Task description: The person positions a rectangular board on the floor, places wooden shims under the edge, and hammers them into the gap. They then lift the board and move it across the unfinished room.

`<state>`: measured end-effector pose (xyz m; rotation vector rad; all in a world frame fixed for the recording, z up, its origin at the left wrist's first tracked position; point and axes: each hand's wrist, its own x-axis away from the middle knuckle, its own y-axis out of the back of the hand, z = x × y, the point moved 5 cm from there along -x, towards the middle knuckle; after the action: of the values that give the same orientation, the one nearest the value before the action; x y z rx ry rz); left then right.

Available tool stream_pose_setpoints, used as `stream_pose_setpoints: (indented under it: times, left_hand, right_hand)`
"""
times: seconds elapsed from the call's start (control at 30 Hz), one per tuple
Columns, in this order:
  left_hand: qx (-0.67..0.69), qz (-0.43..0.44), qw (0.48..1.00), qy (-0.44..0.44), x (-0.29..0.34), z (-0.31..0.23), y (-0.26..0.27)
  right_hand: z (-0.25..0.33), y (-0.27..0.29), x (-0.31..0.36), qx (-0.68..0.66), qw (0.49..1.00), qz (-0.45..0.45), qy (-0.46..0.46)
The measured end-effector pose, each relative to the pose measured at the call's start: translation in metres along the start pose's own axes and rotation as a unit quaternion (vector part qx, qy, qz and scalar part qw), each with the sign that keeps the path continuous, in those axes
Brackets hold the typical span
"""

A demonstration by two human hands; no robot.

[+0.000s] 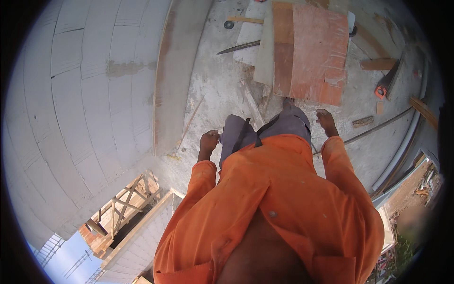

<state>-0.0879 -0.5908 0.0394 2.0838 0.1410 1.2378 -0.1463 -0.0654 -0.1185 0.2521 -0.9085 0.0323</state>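
My left hand (209,141) hangs beside my left thigh, its fingers curled in and nothing visible in them. Out to the right of my legs is my right hand (326,119), also with curled fingers and no object showing. Ahead of my feet lies a reddish, worn wooden panel (319,52) on the concrete floor, next to a brown board (283,47) and a pale board (265,59). A dark, pointed metal strip (239,47) sticks out to the left of these boards. Neither hand touches any of them.
A grey block wall (94,94) rises on the left, with a long plank-like ledge (165,71) at its foot. At the right lie a handsaw (387,84) with an orange handle, wood scraps (363,121) and a long thin bar (378,126). Timber framing (125,206) shows below left.
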Motion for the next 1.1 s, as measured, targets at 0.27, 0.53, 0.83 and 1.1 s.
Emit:
stream_pose_setpoints:
  times: [0.27, 0.53, 0.83, 1.1]
  left_hand:
    - [-0.084, -0.055, 0.99, -0.098, -0.113, -0.023, 0.056]
    - [-0.165, 0.102, 0.925, -0.327, -0.345, -0.138, 0.115]
    - [-0.204, 0.221, 0.903, -0.307, -0.371, -0.289, 0.168]
    - [-0.34, 0.289, 0.847, -0.289, -0.342, -0.245, 0.154]
  right_hand:
    - [-0.031, -0.026, 0.038, -0.07, 0.988, -0.091, -0.104]
    - [-0.039, -0.169, 0.141, -0.279, 0.901, -0.289, -0.166]
    - [-0.008, -0.463, 0.287, -0.27, 0.854, -0.214, -0.389]
    - [0.047, -0.439, 0.232, -0.35, 0.835, -0.378, -0.194]
